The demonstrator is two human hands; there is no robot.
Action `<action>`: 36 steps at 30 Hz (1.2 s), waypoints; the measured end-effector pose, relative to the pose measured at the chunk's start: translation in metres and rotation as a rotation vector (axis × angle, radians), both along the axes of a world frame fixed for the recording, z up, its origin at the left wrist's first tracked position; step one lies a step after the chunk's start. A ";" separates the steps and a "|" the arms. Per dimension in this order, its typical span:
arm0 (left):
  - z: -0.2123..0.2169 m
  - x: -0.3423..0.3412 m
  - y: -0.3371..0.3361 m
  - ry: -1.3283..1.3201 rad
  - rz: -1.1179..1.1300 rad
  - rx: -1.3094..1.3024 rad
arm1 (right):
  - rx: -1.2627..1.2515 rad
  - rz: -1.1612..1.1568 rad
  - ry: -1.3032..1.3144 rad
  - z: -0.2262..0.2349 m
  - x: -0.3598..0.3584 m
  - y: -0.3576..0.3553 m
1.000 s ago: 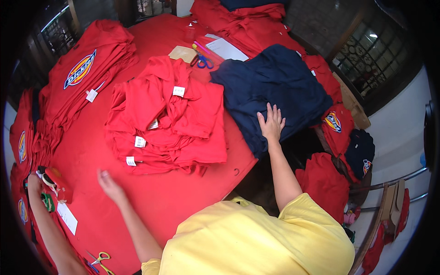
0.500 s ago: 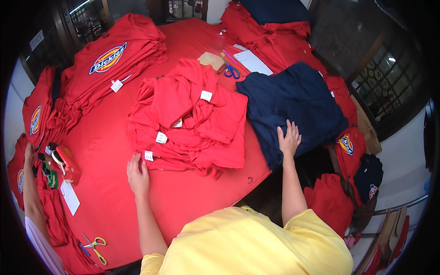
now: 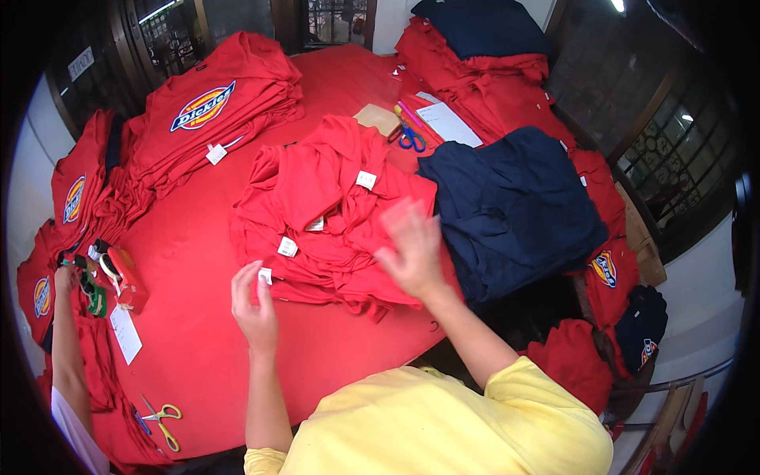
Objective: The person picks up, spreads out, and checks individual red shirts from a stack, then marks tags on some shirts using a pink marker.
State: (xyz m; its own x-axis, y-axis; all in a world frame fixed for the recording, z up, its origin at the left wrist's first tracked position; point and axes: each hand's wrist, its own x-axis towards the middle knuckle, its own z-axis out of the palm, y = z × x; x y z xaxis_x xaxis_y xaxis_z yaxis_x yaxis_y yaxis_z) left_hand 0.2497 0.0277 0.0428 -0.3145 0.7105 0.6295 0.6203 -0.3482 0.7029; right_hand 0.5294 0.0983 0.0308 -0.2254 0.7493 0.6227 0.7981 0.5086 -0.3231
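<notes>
A loose heap of red shirts (image 3: 317,186) with white tags lies at the middle of the table. At its near left edge, my left hand (image 3: 255,305) is open, thumb and fingers apart beside a small white tag (image 3: 265,275). My right hand (image 3: 416,253) is over the heap's right side, blurred by motion, with its fingers spread and nothing held. Whether it touches the cloth, I cannot tell. Just right of the heap sits a folded pile of navy garments (image 3: 518,214).
Stacks of red printed shirts (image 3: 214,111) stand at the far left, more red garments (image 3: 507,103) at the far right. Blue-handled scissors (image 3: 412,140) lie beyond the heap, yellow-handled scissors (image 3: 166,419) at the near left. A co-worker's arm (image 3: 70,348) reaches in beside a red tape dispenser (image 3: 127,279).
My right hand has left the navy pile and moved left over the red heap. My left hand has come up to the lowest tag. The co-worker's hand has moved toward the tape dispenser.
</notes>
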 end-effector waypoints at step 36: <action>0.160 0.097 -0.108 -0.272 -0.585 1.304 | -0.035 0.088 -0.003 -0.045 -0.009 -0.001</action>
State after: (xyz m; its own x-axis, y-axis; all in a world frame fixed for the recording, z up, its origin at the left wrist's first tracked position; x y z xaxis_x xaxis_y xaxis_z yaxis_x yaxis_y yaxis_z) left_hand 0.3462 -0.0799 0.2024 -0.3989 -0.2418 0.8846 0.0705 -0.9698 -0.2333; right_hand 0.5205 0.0975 -0.0143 -0.2936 0.7476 0.5957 0.7515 0.5656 -0.3395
